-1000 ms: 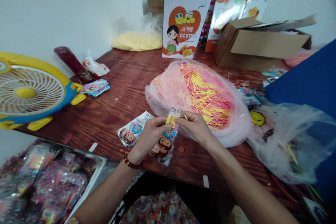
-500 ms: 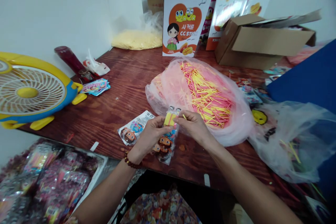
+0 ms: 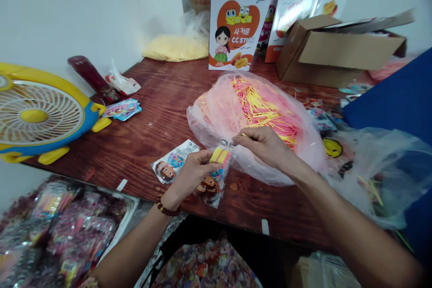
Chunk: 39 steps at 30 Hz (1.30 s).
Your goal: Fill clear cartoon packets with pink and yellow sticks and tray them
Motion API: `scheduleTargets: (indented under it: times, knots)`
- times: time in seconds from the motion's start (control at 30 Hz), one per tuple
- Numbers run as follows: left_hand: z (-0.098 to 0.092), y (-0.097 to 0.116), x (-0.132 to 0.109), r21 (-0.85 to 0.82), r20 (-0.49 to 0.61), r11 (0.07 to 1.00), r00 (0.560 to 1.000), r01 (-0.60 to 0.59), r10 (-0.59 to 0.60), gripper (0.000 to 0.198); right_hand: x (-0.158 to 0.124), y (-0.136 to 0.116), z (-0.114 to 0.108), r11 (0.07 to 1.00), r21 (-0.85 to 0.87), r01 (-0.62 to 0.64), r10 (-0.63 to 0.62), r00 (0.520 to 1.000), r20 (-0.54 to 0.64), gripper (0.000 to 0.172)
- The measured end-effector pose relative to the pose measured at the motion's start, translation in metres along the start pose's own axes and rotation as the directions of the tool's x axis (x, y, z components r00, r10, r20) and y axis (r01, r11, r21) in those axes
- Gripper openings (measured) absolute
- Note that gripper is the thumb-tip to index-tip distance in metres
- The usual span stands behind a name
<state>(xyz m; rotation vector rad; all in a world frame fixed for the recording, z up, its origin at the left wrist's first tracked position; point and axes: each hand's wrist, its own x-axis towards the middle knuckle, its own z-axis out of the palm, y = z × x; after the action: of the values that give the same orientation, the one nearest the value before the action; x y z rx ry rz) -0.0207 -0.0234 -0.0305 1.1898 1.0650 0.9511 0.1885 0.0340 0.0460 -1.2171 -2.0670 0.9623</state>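
Note:
My left hand (image 3: 192, 173) is closed on a small bundle of yellow and pink sticks (image 3: 220, 155), thumb on its near side. The bundle sits at the upper part of a clear printed packet (image 3: 213, 185) with cartoon faces; whether it is fully inside I cannot tell. Just above and to the right, my right hand (image 3: 265, 144) is pinched, and a short yellow stick (image 3: 245, 135) shows at its fingertips. Behind it, a large translucent pink bag (image 3: 219, 103) lies open, full of loose pink and yellow sticks (image 3: 259, 103). Flat printed packets (image 3: 175, 162) lie beside my left hand.
A yellow and blue fan (image 3: 40, 112) stands at the left. Below it, a tray (image 3: 130, 216) holds many filled packets. Printed cartons (image 3: 236, 27) and an open cardboard box (image 3: 337, 54) stand at the back. A clear plastic bag (image 3: 381, 180) lies at the right.
My right hand has moved up and to the right, off the bundle, with the yellow stick at its fingertips. My left hand stays nearly in place on the bundle.

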Motion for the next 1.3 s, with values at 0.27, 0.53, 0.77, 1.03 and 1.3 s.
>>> scheduleTargets:
  times: [0.27, 0.53, 0.77, 1.03, 1.3]
  knots:
    - [0.003, -0.002, 0.000, 0.228, 0.021, 0.969, 0.995, -0.097, 0.095, 0.010, 0.015, -0.011, -0.017, 0.928, -0.342, -0.146, 0.250, 0.926, 0.283, 0.032]
    - [0.007, 0.001, 0.002, 0.079, -0.005, 0.996, 0.999, -0.032, 0.032, 0.016, 0.011, -0.005, -0.013, 0.990, -0.114, -0.084, 0.116, 0.939, 0.324, 0.014]
    - [-0.005, 0.006, -0.005, -0.106, -0.063, 0.992, 0.995, 0.067, -0.074, 0.027, 0.003, 0.002, -0.029, 0.882, 0.471, -0.025, 0.139, 0.968, -0.209, 0.012]
    - [-0.037, -0.008, 0.000, 0.080, -0.293, 0.996, 0.955, -0.027, 0.050, 0.027, -0.007, 0.035, -0.020, 0.807, 0.560, -0.189, 0.308, 0.943, -0.125, 0.014]
    - [0.006, -0.048, -0.004, 0.722, -0.151, 0.686, 0.949, -0.084, 0.275, 0.048, -0.019, 0.046, -0.009, 0.767, 0.586, -0.260, 0.399, 0.909, -0.119, 0.021]
